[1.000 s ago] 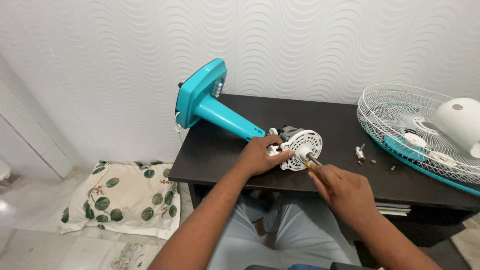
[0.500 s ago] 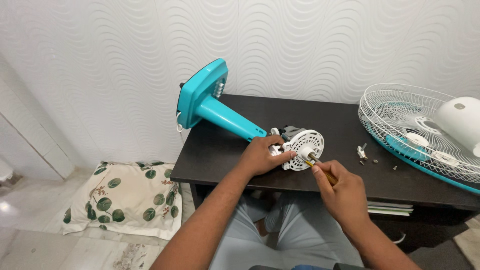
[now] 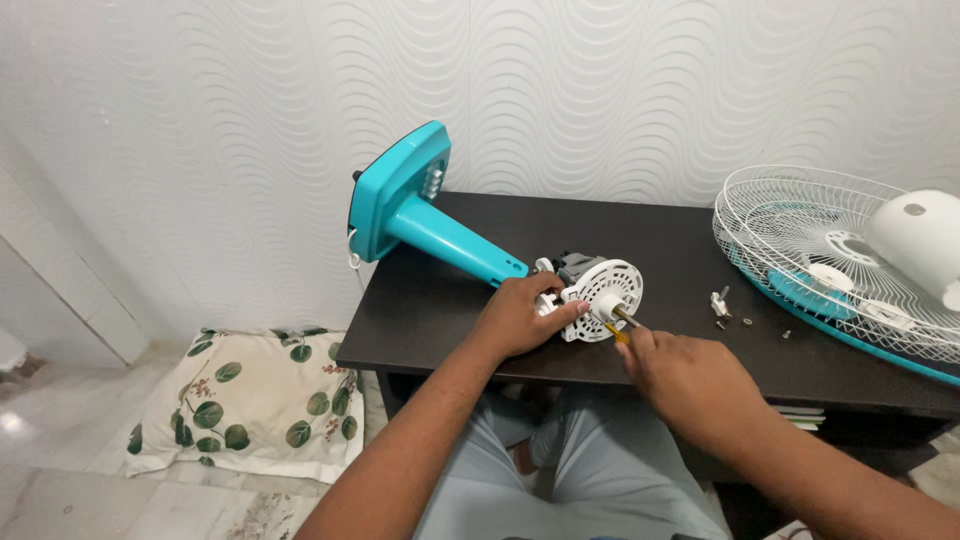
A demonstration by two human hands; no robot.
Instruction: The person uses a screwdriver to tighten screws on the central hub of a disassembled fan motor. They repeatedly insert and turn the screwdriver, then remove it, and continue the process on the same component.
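Head view, nearest first: the person's right hand point(image 3: 688, 378) is closed round a screwdriver point(image 3: 621, 326), of which only a bit of yellow handle and the metal shaft show past the knuckles. Compared with a second ago that hand has slid a little forward and in, so the tip now sits right at the white hub in the middle of the round white motor plate point(image 3: 602, 300); before, it was angled in from slightly lower. It looks to me like the tool is now seated and being worked at the centre of the plate, though whether it is turning I cannot tell.

The left hand point(image 3: 522, 314) has hardly shifted: it is wrapped over the near side of the motor housing, fingers point(image 3: 566, 312) pressed against the plate's edge, steadying it on the dark table point(image 3: 440, 300).

Behind the hands, the teal fan stand point(image 3: 425, 215) lies on its side, its base tipped up near the wall, unchanged. A few small loose fittings point(image 3: 722, 304) lie on the table to the right, and beyond them the white wire fan guard point(image 3: 830, 250) rests with a white cap point(image 3: 920, 240) on it. Down on the floor to the left lies a leaf-print cushion point(image 3: 240, 400)
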